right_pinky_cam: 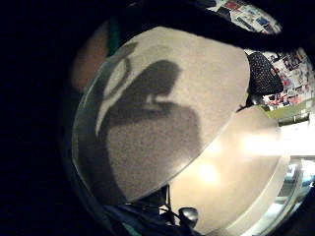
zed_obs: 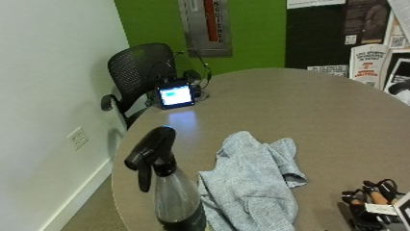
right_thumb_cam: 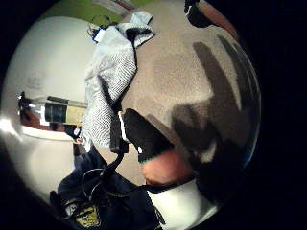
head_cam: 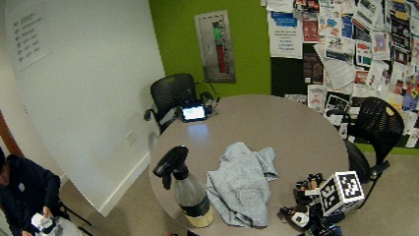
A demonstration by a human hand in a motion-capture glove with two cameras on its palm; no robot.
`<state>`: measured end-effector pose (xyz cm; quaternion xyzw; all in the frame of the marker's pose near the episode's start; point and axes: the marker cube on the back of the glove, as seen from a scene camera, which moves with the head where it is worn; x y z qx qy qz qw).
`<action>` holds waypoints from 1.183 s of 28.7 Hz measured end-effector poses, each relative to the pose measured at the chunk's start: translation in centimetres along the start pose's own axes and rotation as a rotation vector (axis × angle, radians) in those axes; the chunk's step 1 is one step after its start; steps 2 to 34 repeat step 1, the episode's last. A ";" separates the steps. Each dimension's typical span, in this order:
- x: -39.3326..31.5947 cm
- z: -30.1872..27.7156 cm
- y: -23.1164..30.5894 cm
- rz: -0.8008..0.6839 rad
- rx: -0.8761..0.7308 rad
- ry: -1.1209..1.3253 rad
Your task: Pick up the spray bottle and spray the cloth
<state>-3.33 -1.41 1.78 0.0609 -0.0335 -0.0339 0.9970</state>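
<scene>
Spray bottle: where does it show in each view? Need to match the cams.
Outside view: spray bottle at the table's near edge, beside the cloth.
Wide outside view: bottle upright at the table edge, beside the cloth.
Thumb side palm view: bottle next to the cloth.
Little finger side palm view: not in it.
Shared landmark: the cloth.

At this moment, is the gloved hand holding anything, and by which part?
Nothing is held. The gloved right hand sits at the table's edge, apart from the spray bottle and the cloth, both untouched on the table.
</scene>
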 end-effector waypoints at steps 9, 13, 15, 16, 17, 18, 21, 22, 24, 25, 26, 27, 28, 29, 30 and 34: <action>0.0 0.0 -0.1 -0.001 0.000 0.006; 0.0 0.0 -0.1 -0.001 0.000 0.006; 0.0 0.0 -0.1 -0.001 0.000 0.006; 0.0 0.0 -0.1 -0.001 0.000 0.006; 0.0 0.0 -0.1 -0.001 0.000 0.006; 0.0 0.0 -0.1 -0.001 0.000 0.006; 0.0 0.0 -0.1 -0.001 0.000 0.006; 0.0 0.0 -0.1 -0.001 0.000 0.006; 0.0 0.0 -0.1 -0.001 0.000 0.006; 0.0 0.0 -0.1 -0.001 0.000 0.006; 0.0 0.0 -0.1 -0.001 0.000 0.006; 0.0 0.0 -0.1 -0.001 0.000 0.006; 0.0 0.0 -0.1 -0.001 0.000 0.006; 0.0 0.0 -0.1 -0.001 0.000 0.006; 0.0 0.0 -0.1 -0.001 0.000 0.006; 0.0 0.0 -0.1 -0.001 0.000 0.006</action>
